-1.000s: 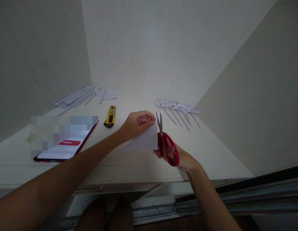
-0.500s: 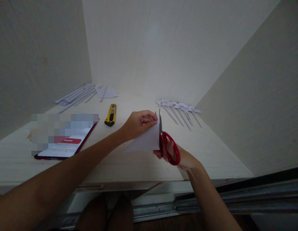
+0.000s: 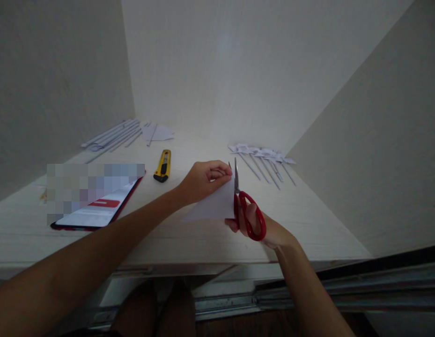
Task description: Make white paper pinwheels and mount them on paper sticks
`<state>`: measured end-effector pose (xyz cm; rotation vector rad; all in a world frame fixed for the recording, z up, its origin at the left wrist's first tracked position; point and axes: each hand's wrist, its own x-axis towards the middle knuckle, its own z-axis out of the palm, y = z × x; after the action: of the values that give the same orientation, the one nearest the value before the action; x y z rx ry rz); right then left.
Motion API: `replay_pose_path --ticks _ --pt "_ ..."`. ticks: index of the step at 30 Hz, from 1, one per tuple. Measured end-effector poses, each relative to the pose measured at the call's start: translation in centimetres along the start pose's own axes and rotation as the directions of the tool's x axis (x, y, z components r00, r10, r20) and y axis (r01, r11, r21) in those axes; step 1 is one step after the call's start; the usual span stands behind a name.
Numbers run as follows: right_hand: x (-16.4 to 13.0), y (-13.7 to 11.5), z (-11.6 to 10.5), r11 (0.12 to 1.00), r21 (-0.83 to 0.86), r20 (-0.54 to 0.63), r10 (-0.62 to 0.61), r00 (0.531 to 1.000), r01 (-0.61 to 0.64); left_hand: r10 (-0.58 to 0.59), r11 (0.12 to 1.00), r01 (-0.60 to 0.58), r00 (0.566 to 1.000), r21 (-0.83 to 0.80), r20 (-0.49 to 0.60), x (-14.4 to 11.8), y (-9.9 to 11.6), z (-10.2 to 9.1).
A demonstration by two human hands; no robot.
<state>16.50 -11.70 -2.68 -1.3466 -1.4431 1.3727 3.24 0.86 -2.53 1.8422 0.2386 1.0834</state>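
Note:
My left hand (image 3: 210,178) pinches the upper corner of a white, roughly triangular sheet of paper (image 3: 215,203) between thumb and fingers. Red-handled scissors (image 3: 253,217) are in my right hand (image 3: 243,220), which is closed round their handles. The blades point away from me and stand slightly apart, along the paper's right edge near my left fingertips. Whether the paper lies between the blades I cannot tell. Both hands are over the front half of the white table.
A yellow box cutter (image 3: 163,166) lies beyond my left forearm. To the left is a phone (image 3: 105,210), partly blurred out. Rolled paper sticks (image 3: 114,135) and a paper piece (image 3: 161,133) lie at the back left. Several sticks with folded paper ends (image 3: 262,154) rest at the back right.
The scissor blades have opened slightly wider, and the handles sit a little farther right. The left hand keeps its hold on the paper. The whole view has shifted slightly.

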Motion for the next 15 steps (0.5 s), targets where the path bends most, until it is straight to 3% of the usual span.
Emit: replay_pose_path --ticks 15 --pt "-0.04 -0.11 0.03 1.000 -0.016 0.040 -0.002 0.999 0.003 0.034 0.998 -0.035 0.999 0.045 0.015 -0.13 -0.01 -0.05"
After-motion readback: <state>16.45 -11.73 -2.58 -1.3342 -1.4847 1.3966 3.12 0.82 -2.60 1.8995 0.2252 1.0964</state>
